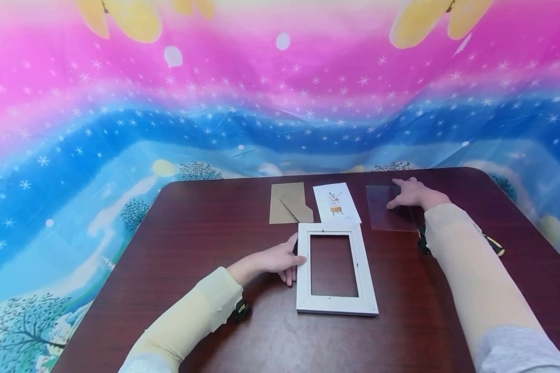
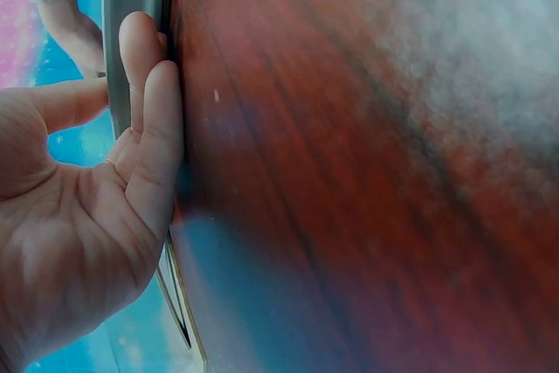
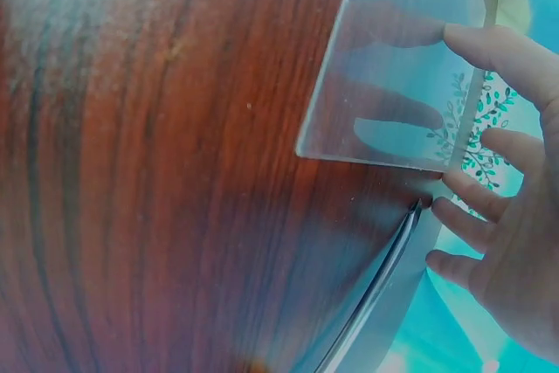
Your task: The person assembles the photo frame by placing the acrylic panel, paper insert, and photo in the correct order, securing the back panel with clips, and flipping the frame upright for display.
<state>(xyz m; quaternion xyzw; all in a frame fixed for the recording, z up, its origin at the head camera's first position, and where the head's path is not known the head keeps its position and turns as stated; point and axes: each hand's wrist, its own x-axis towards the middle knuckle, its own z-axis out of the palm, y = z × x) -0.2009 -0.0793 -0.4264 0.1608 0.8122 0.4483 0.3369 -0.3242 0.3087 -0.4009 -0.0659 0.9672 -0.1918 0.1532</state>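
A white picture frame [image 1: 304, 287] with an empty opening lies on the table in the head view. My left hand [image 1: 275, 259] rests against its left side, the thumb touching the rim and the fingers along the outer edge; the left wrist view shows those fingers [image 2: 157, 137] fairly straight. At the back right lies a clear, thin sheet [image 1: 383, 210]. Over its far right part my right hand [image 1: 415, 194] is spread, with the thumb at the sheet. In the right wrist view the right hand [image 3: 515, 189] has its fingers apart and grips nothing.
Behind the frame lie a white card [image 1: 324, 207] printed with a potted plant and a brown backing board [image 1: 282, 202] with a stand leg. All rest on a dark red wooden table [image 1: 205, 228]. A colourful cloth [image 1: 280, 103] hangs behind the table's far edge.
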